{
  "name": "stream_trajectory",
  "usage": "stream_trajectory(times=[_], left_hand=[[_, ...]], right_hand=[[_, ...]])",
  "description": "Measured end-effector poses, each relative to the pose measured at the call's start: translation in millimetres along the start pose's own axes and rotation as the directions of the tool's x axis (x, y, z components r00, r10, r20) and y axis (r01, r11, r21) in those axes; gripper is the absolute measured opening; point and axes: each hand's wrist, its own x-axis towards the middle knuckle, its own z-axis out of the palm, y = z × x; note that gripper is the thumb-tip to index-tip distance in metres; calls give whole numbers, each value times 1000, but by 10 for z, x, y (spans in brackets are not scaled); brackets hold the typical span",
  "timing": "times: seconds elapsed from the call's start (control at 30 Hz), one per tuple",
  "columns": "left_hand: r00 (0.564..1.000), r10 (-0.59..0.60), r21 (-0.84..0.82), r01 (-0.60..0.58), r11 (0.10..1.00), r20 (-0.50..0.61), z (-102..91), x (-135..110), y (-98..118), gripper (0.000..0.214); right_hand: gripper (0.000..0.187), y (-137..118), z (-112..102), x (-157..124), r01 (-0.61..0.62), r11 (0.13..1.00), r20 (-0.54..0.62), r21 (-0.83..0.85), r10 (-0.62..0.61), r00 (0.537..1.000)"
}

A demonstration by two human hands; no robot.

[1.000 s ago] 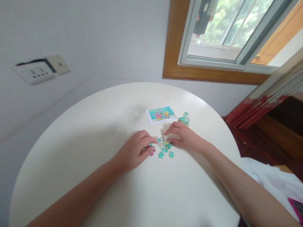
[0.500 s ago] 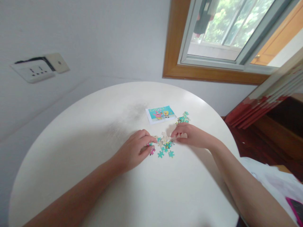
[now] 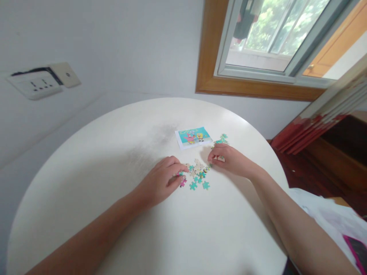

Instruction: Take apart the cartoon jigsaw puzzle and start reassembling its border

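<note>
Several loose jigsaw puzzle pieces (image 3: 199, 178), teal, pink and pale, lie in a small scatter on the white round table (image 3: 183, 233). At the left edge of the scatter rests my left hand (image 3: 164, 178), its index finger and thumb apart around pink and teal pieces, some partly hidden beneath the fingers. On the other side, my right hand (image 3: 229, 160) pinches a small puzzle piece (image 3: 211, 165) at its fingertips. A second heap of teal pieces (image 3: 223, 139) sits just behind that hand, partly covered by it.
Behind the pieces lies a picture card (image 3: 194, 137) with cartoon figures. A wall with a socket (image 3: 37, 84) and a wood-framed window (image 3: 258, 86) border the far side. At the right are a red and cream curtain (image 3: 298, 133) and white plastic (image 3: 323, 217).
My right hand's fingers have closed together, with a small piece showing at the tips, and the hand has shifted slightly. My left hand stays nearly still. The whole view has shifted a little.
</note>
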Motion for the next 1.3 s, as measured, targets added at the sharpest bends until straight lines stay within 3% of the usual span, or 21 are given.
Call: stream_trajectory(times=[0.13, 0.33, 0.53, 0.63, 0.73, 0.87, 1.03, 1.17, 1.3], left_hand=[[1000, -3, -1, 3, 1000, -4, -14, 7, 18, 20], [1000, -7, -2, 7, 1000, -13, -3, 2, 10, 20], [1000, -17, 5, 17, 1000, -11, 7, 1, -1, 21], [1000, -22, 4, 22, 1000, -7, 3, 1, -3, 21], [1000, -14, -1, 14, 1000, -8, 9, -2, -16, 21], [1000, -5, -5, 5, 1000, -9, 24, -4, -37, 21], [999, -26, 32, 27, 999, -43, -4, 17, -23, 21], [971, -108, 107, 132, 985, -212, -77, 43, -43, 23], [935, -193, 101, 232, 967, -297, -145, 48, -92, 24]], right_hand=[[19, -93, -58, -30, 1, 999, 43, 40, -3, 999], [15, -322, -87, -127, -2, 986, 358, 168, -59, 932], [14, -380, -53, -114, 12, 990, 376, 138, -63, 924], [11, -312, -117, -159, -67, 993, 404, 93, 24, 914], [18, -133, -187, -221, -179, 984, 345, -23, 176, 922], [23, 178, -207, -215, -306, 937, 127, -169, 329, 936], [17, 371, -150, -106, -309, 932, -25, -187, 310, 950], [18, 296, -129, -71, -260, 953, -105, -156, 246, 964], [20, 116, -104, -84, -171, 984, -5, -42, 171, 985]])
